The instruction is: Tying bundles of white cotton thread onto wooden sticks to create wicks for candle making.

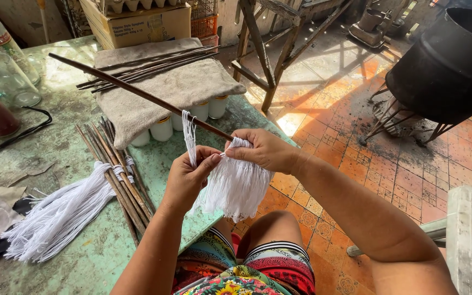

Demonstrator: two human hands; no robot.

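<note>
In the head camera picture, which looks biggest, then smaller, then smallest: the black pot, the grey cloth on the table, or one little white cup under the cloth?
1. Black pot: looks biggest, though it stands farther off than the table things.
2. Grey cloth: nearly as large in the picture, so the top two are close.
3. Little white cup: clearly smallest.

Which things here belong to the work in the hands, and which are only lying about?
In use:
- left hand pinching a white string loop
- right hand on the long dark stick and its white string bundle

Lying about:
- spare sticks with white strings
- grey cloth
- glass jars
- cardboard box
- black pot
</note>
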